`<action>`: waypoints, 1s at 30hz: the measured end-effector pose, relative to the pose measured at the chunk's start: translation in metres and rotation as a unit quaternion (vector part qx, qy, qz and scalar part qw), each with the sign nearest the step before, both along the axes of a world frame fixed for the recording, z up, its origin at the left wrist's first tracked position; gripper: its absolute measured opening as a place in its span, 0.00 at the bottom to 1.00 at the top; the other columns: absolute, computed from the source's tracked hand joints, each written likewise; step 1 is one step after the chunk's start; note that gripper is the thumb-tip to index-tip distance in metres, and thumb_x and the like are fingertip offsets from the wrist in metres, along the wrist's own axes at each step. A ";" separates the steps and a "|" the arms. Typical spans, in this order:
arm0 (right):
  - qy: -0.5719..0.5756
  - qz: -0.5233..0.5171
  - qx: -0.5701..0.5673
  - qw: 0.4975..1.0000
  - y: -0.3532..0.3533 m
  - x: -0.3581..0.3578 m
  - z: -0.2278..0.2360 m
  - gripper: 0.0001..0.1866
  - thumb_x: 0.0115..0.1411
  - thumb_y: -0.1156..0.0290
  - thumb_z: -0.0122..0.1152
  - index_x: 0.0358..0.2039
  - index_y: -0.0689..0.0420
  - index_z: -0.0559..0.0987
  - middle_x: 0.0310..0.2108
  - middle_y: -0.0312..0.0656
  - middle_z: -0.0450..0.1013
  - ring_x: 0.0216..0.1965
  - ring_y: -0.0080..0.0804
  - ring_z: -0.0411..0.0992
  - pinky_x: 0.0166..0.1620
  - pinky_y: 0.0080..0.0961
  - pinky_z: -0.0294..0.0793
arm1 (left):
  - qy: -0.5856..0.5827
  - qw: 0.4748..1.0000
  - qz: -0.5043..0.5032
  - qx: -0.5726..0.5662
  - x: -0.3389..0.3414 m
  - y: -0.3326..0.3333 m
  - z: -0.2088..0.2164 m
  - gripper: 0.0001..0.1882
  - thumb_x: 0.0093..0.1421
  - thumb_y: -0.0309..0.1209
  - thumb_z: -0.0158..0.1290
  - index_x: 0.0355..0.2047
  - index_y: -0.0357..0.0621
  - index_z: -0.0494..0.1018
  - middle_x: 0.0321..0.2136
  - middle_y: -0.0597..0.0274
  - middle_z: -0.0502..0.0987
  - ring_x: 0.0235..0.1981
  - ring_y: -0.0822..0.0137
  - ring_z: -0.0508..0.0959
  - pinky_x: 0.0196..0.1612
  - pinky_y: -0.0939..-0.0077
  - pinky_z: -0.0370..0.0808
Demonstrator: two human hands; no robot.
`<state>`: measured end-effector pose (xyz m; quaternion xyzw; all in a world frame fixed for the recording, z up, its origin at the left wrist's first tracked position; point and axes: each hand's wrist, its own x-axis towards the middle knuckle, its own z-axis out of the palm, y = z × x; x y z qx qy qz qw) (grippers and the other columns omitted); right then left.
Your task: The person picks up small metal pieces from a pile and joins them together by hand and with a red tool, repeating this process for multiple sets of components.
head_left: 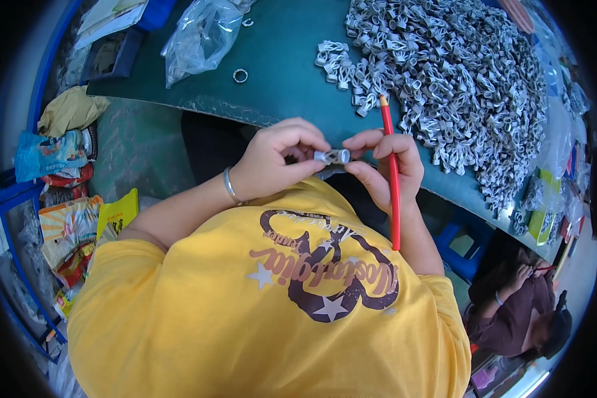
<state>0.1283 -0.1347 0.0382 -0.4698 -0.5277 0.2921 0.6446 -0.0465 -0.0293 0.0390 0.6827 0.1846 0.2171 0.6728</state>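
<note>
At the far left, a blue metal frame [10, 195] bends along the wall side of the room, with colourful plastic packages [63, 222] heaped against it and a tan cloth [73, 111] above them. A dark blue bin [119, 56] with papers over it stands at the left end of the green worktop [285, 63], whose near edge is scuffed pale; next come a crumpled clear bag [202, 43] and a small metal ring [235, 77]. Below, the worn green floor [142, 142] shows. The left hand [278, 154], a bangle [230, 187] at its wrist, pinches one end of a small grey part [332, 156] between thumb and fingers, just off the worktop's near edge, before the yellow shirt [192, 285]. The right hand [410, 164] pinches its other end, a red pencil [395, 205] lying across its fingers. Rightward, a great pile of similar grey parts [458, 79] covers the worktop; under the edge is a blue stool [465, 244], and a person in dark clothing [514, 318] sits at lower right.
</note>
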 end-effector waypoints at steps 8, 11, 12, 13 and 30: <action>-0.340 -0.183 -0.013 0.922 0.029 0.026 -0.011 0.15 0.43 0.83 0.63 0.28 0.59 0.67 0.25 0.43 0.68 0.26 0.39 0.67 0.30 0.28 0.68 | 0.111 0.981 -0.009 0.161 -0.013 -0.006 -0.015 0.08 0.49 0.19 0.55 0.32 0.37 0.74 0.35 0.58 0.74 0.33 0.69 0.77 0.34 0.80 0.76; -0.450 -0.223 -0.081 0.861 0.037 0.020 -0.008 0.16 0.41 0.76 0.65 0.29 0.57 0.68 0.23 0.43 0.64 0.27 0.43 0.65 0.28 0.35 0.65 | 0.104 0.980 -0.035 0.166 -0.006 -0.001 -0.007 0.09 0.50 0.19 0.54 0.33 0.35 0.74 0.35 0.57 0.75 0.33 0.69 0.78 0.34 0.81 0.76; -0.453 -0.223 -0.090 0.858 0.037 0.019 -0.009 0.15 0.41 0.76 0.65 0.28 0.57 0.68 0.22 0.43 0.64 0.26 0.43 0.65 0.28 0.35 0.66 | 0.100 0.976 -0.059 0.184 -0.003 0.002 -0.004 0.09 0.50 0.19 0.54 0.34 0.34 0.74 0.34 0.56 0.75 0.32 0.69 0.78 0.34 0.82 0.76; -0.454 -0.224 -0.090 0.858 0.035 0.019 -0.011 0.15 0.41 0.76 0.65 0.28 0.57 0.68 0.22 0.43 0.64 0.26 0.43 0.65 0.28 0.35 0.66 | 0.099 0.976 -0.060 0.185 -0.002 0.003 -0.002 0.09 0.50 0.19 0.54 0.34 0.34 0.74 0.34 0.56 0.75 0.32 0.69 0.78 0.34 0.82 0.76; -0.033 -0.013 -0.030 0.999 0.007 0.010 0.000 0.17 0.45 0.87 0.57 0.31 0.56 0.62 0.35 0.45 0.70 0.32 0.25 0.69 0.39 0.20 0.69 | 0.016 0.994 -0.002 -0.109 0.023 0.018 -0.002 0.12 0.54 0.19 0.52 0.40 0.32 0.70 0.31 0.59 0.75 0.31 0.74 0.77 0.33 0.85 0.75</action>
